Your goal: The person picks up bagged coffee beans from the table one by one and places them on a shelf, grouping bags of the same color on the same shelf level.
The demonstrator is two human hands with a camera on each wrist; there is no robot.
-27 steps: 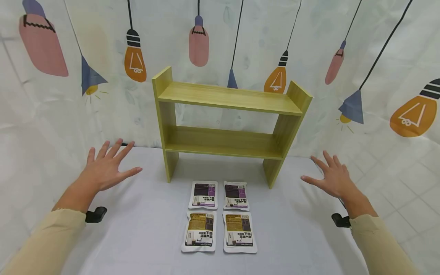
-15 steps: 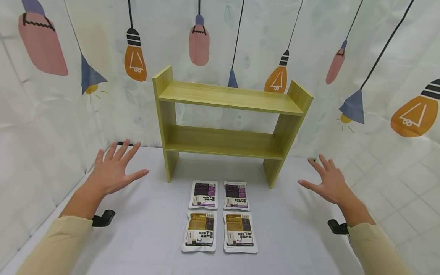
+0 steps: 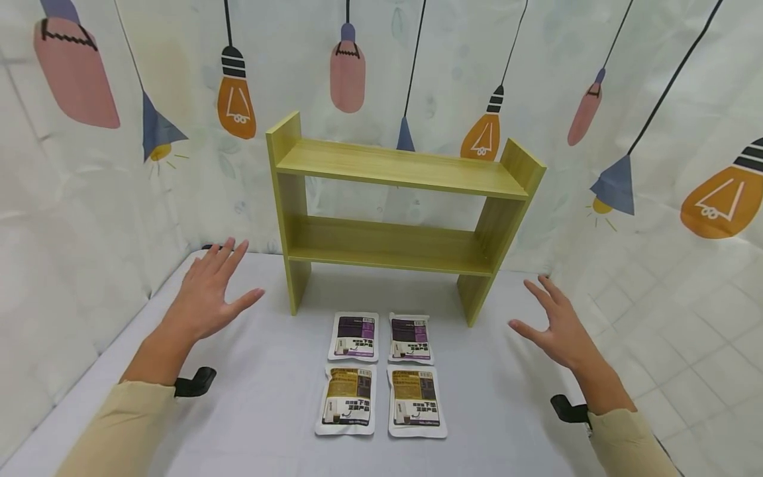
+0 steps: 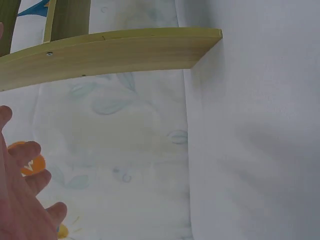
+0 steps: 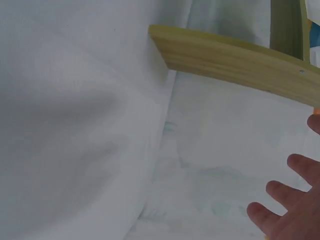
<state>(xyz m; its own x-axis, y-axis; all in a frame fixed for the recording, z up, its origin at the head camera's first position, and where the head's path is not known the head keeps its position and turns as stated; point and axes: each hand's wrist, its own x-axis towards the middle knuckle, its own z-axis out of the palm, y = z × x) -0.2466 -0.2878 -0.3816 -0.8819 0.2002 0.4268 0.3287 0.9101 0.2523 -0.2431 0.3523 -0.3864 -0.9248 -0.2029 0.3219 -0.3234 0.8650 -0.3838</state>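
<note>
My left hand (image 3: 205, 298) hovers over the table left of a two-tier wooden shelf (image 3: 393, 258), thumb spread from the extended fingers and nothing held. On the shelf's other side my right hand (image 3: 560, 328) is likewise raised, its fingers extended and holding nothing. In front of the shelf lie two purple-and-white pouches (image 3: 356, 336) (image 3: 410, 339) side by side. Nearer to me are two brown-and-white pouches (image 3: 348, 400) (image 3: 415, 401). Both wrist views show the shelf's side panels, with the left fingers (image 4: 37, 181) and right fingers (image 5: 285, 195) apart from them.
A white cloth covers the table (image 3: 268, 424). Behind the shelf hangs a pale curtain (image 3: 197, 179) printed with lamps and bulbs, which also runs along both sides. Black camera mounts (image 3: 195, 382) (image 3: 569, 409) stick out from the wrists.
Both hands have moved inward toward the shelf, the left one to the right and the right one to the left. The left fingers have drawn closer together. Shelf and pouches stay put.
</note>
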